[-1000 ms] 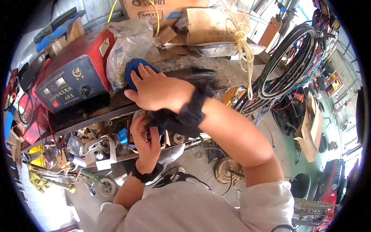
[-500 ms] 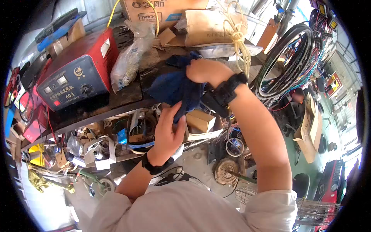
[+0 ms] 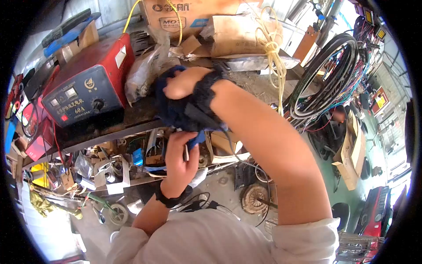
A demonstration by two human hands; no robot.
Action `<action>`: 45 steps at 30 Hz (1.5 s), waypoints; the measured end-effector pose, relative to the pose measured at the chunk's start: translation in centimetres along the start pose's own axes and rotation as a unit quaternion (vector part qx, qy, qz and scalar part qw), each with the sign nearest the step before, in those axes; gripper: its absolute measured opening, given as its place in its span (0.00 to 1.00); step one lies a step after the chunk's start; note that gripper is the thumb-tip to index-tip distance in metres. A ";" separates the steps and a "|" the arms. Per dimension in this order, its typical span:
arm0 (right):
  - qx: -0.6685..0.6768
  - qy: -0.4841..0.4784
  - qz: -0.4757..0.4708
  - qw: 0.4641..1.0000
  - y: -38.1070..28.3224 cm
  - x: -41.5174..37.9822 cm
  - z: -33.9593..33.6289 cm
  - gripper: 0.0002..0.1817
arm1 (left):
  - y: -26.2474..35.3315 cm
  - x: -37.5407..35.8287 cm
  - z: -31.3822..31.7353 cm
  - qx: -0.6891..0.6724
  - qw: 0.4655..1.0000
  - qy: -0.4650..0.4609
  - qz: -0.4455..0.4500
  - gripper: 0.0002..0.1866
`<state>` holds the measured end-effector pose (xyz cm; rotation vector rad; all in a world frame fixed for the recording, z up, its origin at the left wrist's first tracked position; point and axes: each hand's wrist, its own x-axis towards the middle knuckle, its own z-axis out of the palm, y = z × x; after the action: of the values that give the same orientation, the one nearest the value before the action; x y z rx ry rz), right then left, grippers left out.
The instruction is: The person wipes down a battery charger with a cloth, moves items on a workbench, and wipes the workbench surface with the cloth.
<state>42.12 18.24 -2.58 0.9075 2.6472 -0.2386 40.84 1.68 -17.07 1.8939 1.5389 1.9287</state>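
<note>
A dark blue cloth point(image 3: 165, 110) lies bunched at the front edge of the dark shelf, beside a dusty plastic bag point(image 3: 145, 75). My right hand point(image 3: 188, 82) is closed on the cloth from above, its fingers partly blurred and hidden. There is a black band on that wrist. Just below the shelf edge, my left hand point(image 3: 178, 152) pinches a lower part of the cloth at its fingertips. A narrow whitish strip point(image 3: 186, 152) shows between its thumb and fingers; what it is, I cannot make out.
A red and black charger point(image 3: 88, 90) stands on the left. Cardboard boxes point(image 3: 246, 35) and a coil of cream cord point(image 3: 273, 53) are behind. Black tyres and cables point(image 3: 327, 75) hang on the right. The lower shelf holds a white-edged box point(image 3: 112, 174) and assorted parts.
My right hand has swept left along the shelf, taking the cloth toward the plastic bag and bunching it. My left hand has shifted slightly left and down.
</note>
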 end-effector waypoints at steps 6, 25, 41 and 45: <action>-0.100 0.042 -0.073 0.991 5.9 3.8 3.4 0.32 | 1.1 -0.8 0.3 -0.017 0.999 -0.021 0.020 0.14; -0.224 0.008 -0.045 0.973 4.0 14.2 -3.5 0.29 | 0.5 7.0 -3.2 0.205 0.974 -0.059 0.081 0.17; -0.125 -0.190 -0.067 0.972 -0.5 -3.7 -2.5 0.34 | 3.5 0.0 -3.3 0.000 0.946 -0.177 0.273 0.12; -0.103 -0.126 -0.023 0.986 -2.3 -2.4 -1.0 0.35 | 1.8 0.3 -3.5 0.043 0.969 -0.151 0.192 0.13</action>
<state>42.21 15.33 -0.67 0.6988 2.4065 -0.0818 39.16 -1.14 -14.95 2.5366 1.2591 1.5977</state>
